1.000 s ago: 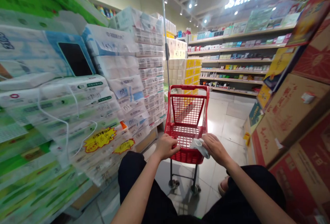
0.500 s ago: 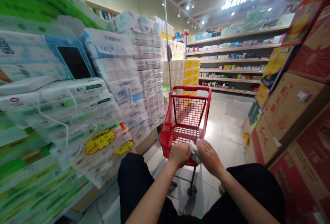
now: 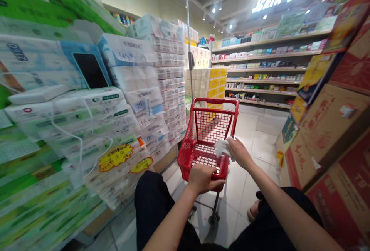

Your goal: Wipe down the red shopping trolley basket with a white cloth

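A red shopping cart (image 3: 212, 125) with a mesh basket stands between my knees. My left hand (image 3: 204, 179) is closed over the near rim of the cart's basket, its thumb stretched along the outside. A crumpled white cloth (image 3: 222, 147) is in my right hand (image 3: 237, 152), at the right side rim of the basket. Part of the cloth hangs over the inside of the basket. The fingertips of my right hand are partly hidden by the cloth.
Stacked tissue packs (image 3: 133, 52) fill the left, with a phone (image 3: 90, 70) and a white cable on them. Cardboard boxes (image 3: 326, 127) are piled at the right. Shelves (image 3: 260, 54) of small goods stand behind, and a metal pole (image 3: 187, 23) rises beyond the cart.
My right hand has moved up and to the right with the cloth, away from my left hand and onto the side rim. My left hand now grips the near rim.
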### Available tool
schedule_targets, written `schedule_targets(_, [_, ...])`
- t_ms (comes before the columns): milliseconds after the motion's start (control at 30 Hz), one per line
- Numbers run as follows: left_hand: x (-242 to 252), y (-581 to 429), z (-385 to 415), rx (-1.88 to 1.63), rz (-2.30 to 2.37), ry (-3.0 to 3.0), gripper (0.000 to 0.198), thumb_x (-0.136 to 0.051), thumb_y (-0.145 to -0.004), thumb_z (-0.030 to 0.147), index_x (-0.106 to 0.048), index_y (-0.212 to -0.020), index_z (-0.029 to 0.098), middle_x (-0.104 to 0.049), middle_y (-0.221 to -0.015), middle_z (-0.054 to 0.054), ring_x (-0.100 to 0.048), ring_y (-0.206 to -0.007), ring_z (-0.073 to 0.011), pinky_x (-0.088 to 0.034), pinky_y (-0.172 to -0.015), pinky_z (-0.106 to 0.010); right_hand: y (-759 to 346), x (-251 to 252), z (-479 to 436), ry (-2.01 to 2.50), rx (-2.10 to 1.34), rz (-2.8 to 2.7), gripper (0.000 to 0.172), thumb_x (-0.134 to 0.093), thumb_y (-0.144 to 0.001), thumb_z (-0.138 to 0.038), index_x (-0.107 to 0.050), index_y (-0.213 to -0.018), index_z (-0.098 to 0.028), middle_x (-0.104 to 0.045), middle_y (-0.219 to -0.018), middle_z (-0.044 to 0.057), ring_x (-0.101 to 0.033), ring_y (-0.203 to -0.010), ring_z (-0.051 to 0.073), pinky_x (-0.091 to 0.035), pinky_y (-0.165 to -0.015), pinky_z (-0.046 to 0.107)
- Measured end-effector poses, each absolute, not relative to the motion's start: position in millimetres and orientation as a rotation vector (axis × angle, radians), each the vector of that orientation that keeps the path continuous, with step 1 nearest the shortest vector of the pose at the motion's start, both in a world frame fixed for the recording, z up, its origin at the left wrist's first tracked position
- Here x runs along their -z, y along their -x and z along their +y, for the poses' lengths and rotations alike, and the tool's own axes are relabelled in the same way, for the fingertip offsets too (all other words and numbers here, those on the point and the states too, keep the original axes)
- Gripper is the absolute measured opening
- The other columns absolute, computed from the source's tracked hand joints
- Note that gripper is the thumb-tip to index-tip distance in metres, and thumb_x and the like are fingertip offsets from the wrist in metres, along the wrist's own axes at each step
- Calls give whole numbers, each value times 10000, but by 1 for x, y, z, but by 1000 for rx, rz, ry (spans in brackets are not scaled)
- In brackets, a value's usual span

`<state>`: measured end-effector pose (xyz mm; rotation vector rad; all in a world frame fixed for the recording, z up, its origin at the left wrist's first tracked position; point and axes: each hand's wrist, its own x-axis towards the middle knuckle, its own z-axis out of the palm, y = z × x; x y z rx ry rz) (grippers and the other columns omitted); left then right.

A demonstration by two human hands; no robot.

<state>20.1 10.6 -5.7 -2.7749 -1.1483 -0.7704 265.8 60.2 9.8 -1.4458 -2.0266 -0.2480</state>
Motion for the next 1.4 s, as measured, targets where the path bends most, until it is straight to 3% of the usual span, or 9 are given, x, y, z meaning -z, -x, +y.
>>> schedule_targets(100, [8,-12,15,757,-1171,2747,546,-488,-776,750,-643,-772,227,-672,-717,-41,-619,-707,-209,-363,-645,-296,-241,-2,43,1366,218,-1963,296,-307,-972,-375,-546,-1051,-220,-640,-1054,85,-562,-1071,229,-393,-1034,458])
schedule_targets(200, [7,0,20,729,-1141,2771,532,-485,-791,735,-658,-843,234,-679,-738,-48,-631,-727,-209,-385,-677,-302,-212,7,16,1287,222,-1948,240,-343,-965,-341,-536,-1034,-216,-621,-1035,94,-534,-1075,241,-380,-1042,476])
schedule_targets(333, [3,14,26,649,-1080,2845,514,-496,-803,704,-655,-804,215,-679,-731,-59,-633,-720,-206,-394,-682,-302,-184,14,-10,1181,244,-2045,186,-372,-955,-287,-537,-1012,-226,-623,-978,71,-537,-1024,229,-347,-1060,495])
schedule_targets(567, [2,23,29,624,-963,2914,419,-484,-874,599,-647,-776,226,-668,-734,-44,-612,-730,-179,-369,-676,-275,-205,0,4,1075,258,-2270,210,-385,-964,-331,-557,-946,-211,-619,-893,44,-535,-933,193,-404,-961,410])
schedule_targets(767, [3,19,25,640,-969,2905,427,-478,-889,583,-591,-699,217,-665,-723,-28,-602,-721,-165,-342,-661,-278,-250,-11,40,1302,327,-2121,264,-319,-990,-351,-550,-1022,-226,-636,-1027,42,-550,-1040,186,-334,-1058,416])
schedule_targets(1000, [0,27,29,624,-981,2864,427,-525,-838,613,-572,-689,216,-664,-709,-24,-607,-705,-170,-358,-682,-287,-211,1,22,1422,416,-1902,240,-344,-974,-328,-548,-1018,-211,-629,-1020,85,-532,-1054,238,-363,-1009,435])
schedule_targets(1200, [-3,42,34,587,-993,2910,425,-569,-784,647,-601,-730,226,-665,-700,-22,-618,-713,-179,-382,-704,-292,-171,0,-12,1299,395,-2041,211,-372,-961,-275,-566,-1012,-210,-636,-968,65,-534,-1001,218,-312,-1036,436])
schedule_targets(1400, [-9,50,49,600,-889,2991,445,-581,-781,654,-583,-721,213,-649,-704,-6,-595,-707,-149,-375,-764,-286,-196,-11,5,1174,410,-2321,234,-406,-964,-357,-577,-1046,-219,-645,-967,48,-545,-953,196,-336,-990,396])
